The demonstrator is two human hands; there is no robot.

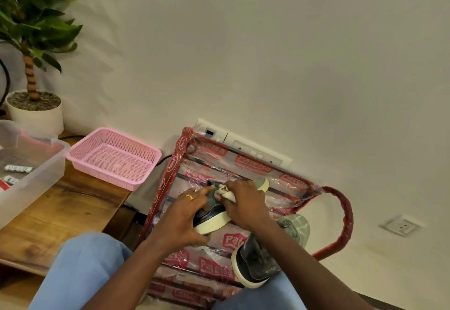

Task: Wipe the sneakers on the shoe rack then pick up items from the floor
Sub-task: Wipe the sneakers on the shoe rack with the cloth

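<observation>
On the shoe rack [174, 163], the left hand [185, 214] grips a sneaker [215, 224]; at three o'clock, the right hand [244, 203] pinches a cloth [227, 193].

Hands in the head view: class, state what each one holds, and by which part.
Left hand grips the dark sneaker by its pale sole edge; right hand holds a bunched cloth against its upper.

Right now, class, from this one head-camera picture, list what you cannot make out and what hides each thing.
Head view throughout.
1. Held sneaker: its upper is mostly covered by the left hand and right hand.
2. Cloth: mostly bunched inside the right hand.
3. Clear box: cut off by the left edge; its contents' labels are blurred.
4. Shoe rack: its lower part is hidden by the knees.
</observation>
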